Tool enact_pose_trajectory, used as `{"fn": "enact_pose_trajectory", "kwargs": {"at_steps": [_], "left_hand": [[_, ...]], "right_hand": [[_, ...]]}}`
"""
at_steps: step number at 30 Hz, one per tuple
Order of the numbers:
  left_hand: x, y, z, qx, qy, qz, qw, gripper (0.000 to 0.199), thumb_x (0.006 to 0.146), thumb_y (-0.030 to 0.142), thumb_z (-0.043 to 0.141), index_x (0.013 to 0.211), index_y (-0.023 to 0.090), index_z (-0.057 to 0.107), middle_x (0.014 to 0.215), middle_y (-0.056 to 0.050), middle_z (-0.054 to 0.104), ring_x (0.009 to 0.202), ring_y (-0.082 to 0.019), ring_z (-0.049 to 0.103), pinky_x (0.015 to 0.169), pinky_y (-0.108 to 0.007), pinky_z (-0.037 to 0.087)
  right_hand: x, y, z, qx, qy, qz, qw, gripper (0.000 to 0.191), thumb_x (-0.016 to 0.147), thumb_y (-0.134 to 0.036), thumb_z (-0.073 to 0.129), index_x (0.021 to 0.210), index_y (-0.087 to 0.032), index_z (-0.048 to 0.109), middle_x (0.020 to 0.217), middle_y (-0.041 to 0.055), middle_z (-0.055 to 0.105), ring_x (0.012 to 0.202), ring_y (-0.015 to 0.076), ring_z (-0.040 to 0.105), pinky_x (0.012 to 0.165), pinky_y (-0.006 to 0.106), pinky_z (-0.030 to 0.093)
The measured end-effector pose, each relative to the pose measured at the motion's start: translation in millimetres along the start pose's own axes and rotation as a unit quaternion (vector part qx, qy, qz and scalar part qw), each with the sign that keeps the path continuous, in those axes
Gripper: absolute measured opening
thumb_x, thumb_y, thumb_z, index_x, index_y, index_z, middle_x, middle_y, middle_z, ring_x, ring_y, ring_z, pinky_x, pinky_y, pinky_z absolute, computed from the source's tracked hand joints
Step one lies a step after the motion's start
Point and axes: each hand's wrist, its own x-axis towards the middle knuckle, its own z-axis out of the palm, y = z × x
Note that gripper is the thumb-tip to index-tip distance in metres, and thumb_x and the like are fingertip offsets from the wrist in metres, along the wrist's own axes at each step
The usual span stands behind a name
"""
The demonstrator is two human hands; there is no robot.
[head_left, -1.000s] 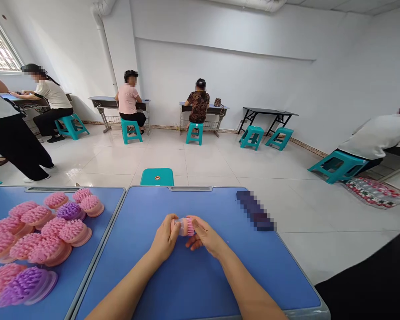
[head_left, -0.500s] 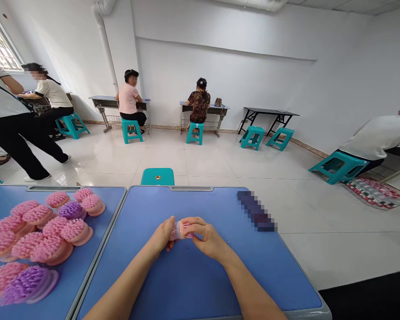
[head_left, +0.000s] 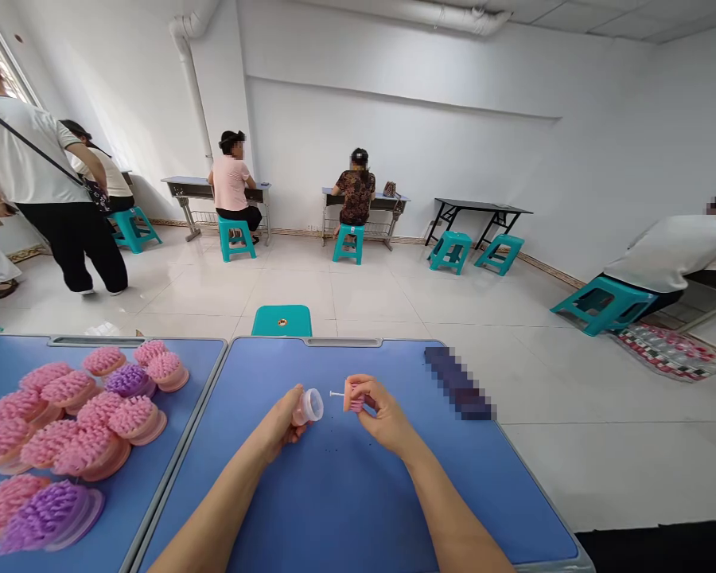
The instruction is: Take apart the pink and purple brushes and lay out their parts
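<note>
My left hand point(head_left: 283, 423) is closed around a small translucent pinkish cup point(head_left: 311, 406), its round mouth turned to the right. Between the fingers of my right hand point(head_left: 379, 410) is a pink bristle brush head point(head_left: 352, 395), with a thin white stem point(head_left: 336, 394) sticking out toward the cup. A short gap separates stem and cup. Both hands are above the blue desk point(head_left: 334, 509). Fingers cover part of the bristles and much of the cup's side.
Several pink bristle brushes point(head_left: 99, 406) and purple ones point(head_left: 51, 509) lie on the adjoining desk at left. A dark blurred-out object point(head_left: 461, 383) rests at the right desk edge. A teal stool point(head_left: 282, 321) stands beyond the desk. Other people sit or stand farther off.
The brush head and the cup were together; now they are apart, the brush head moved right and the white stem exposed. At left, the standing person has straightened and shifted.
</note>
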Motion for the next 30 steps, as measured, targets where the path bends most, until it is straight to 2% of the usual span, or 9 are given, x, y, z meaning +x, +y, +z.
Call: {"fn": "enact_pose_trajectory", "kwargs": {"at_steps": [4, 7, 10, 16, 21, 24, 27, 30], "left_hand": [[-2, 2, 1.1, -0.054, -0.013, 0.024, 0.998, 0.044, 0.068, 0.06, 0.056, 0.087, 0.021, 0.049, 0.06, 0.006, 0.048, 0.055, -0.008, 0.048, 0.055, -0.02, 0.041], [-3, 2, 0.5, -0.085, -0.03, 0.042, 0.995, 0.043, 0.067, 0.056, 0.062, 0.091, 0.022, 0.049, 0.07, 0.004, 0.052, 0.063, -0.009, 0.051, 0.066, -0.022, 0.045], [-4, 2, 0.3, -0.111, -0.026, 0.053, 0.992, 0.044, 0.066, 0.054, 0.065, 0.092, 0.023, 0.049, 0.075, 0.003, 0.052, 0.068, -0.009, 0.053, 0.071, -0.024, 0.046], [-5, 3, 0.7, -0.104, -0.017, 0.063, 0.993, 0.042, 0.066, 0.054, 0.064, 0.09, 0.022, 0.051, 0.077, 0.003, 0.053, 0.069, -0.011, 0.053, 0.072, -0.026, 0.046], [-4, 1, 2.4, -0.073, 0.003, 0.059, 0.996, 0.044, 0.065, 0.056, 0.063, 0.091, 0.023, 0.051, 0.076, 0.003, 0.054, 0.069, -0.011, 0.053, 0.071, -0.026, 0.046], [-3, 0, 4.4, -0.06, 0.02, 0.061, 0.996, 0.046, 0.064, 0.059, 0.062, 0.091, 0.023, 0.051, 0.076, 0.002, 0.055, 0.068, -0.012, 0.053, 0.07, -0.026, 0.045], [-3, -1, 6.0, -0.051, 0.034, 0.065, 0.996, 0.048, 0.062, 0.06, 0.062, 0.091, 0.022, 0.051, 0.076, 0.002, 0.055, 0.067, -0.013, 0.054, 0.069, -0.028, 0.045], [-3, -1, 6.9, -0.041, 0.039, 0.071, 0.996, 0.049, 0.062, 0.061, 0.061, 0.091, 0.022, 0.051, 0.074, 0.002, 0.055, 0.066, -0.013, 0.054, 0.07, -0.029, 0.046]], "right_hand": [[2, 17, -6, -0.078, 0.026, 0.03, 0.996, 0.058, 0.069, -0.001, 0.04, 0.117, -0.032, 0.051, 0.109, 0.0032, 0.049, 0.101, 0.0138, 0.052, 0.085, 0.032, 0.048], [2, 26, -14, -0.164, 0.049, 0.067, 0.983, 0.055, 0.069, -0.001, 0.04, 0.113, -0.031, 0.056, 0.109, 0.0041, 0.046, 0.106, 0.0163, 0.049, 0.086, 0.034, 0.047], [2, 31, -21, -0.194, 0.069, 0.093, 0.974, 0.05, 0.07, -0.002, 0.04, 0.109, -0.028, 0.058, 0.112, 0.0053, 0.042, 0.107, 0.0176, 0.049, 0.087, 0.036, 0.046], [2, 36, -26, -0.221, 0.062, 0.115, 0.966, 0.056, 0.066, 0.003, 0.036, 0.107, -0.028, 0.059, 0.117, 0.0042, 0.044, 0.11, 0.0176, 0.049, 0.095, 0.039, 0.041], [-2, 40, -26, -0.244, 0.057, 0.135, 0.959, 0.062, 0.067, -0.001, 0.043, 0.119, -0.033, 0.053, 0.131, 0.004, 0.038, 0.122, 0.0232, 0.039, 0.1, 0.045, 0.035], [-2, 44, -23, -0.262, 0.064, 0.14, 0.953, 0.055, 0.068, -0.01, 0.054, 0.119, -0.033, 0.054, 0.13, 0.0044, 0.043, 0.119, 0.0239, 0.044, 0.099, 0.044, 0.037], [1, 49, -21, -0.269, 0.081, 0.138, 0.95, 0.048, 0.071, -0.015, 0.055, 0.115, -0.032, 0.057, 0.123, 0.0039, 0.051, 0.111, 0.0214, 0.052, 0.095, 0.039, 0.042], [6, 55, -21, -0.28, 0.119, 0.136, 0.943, 0.05, 0.074, -0.016, 0.051, 0.123, -0.029, 0.049, 0.126, 0.0049, 0.05, 0.116, 0.0213, 0.048, 0.097, 0.039, 0.04]]}}
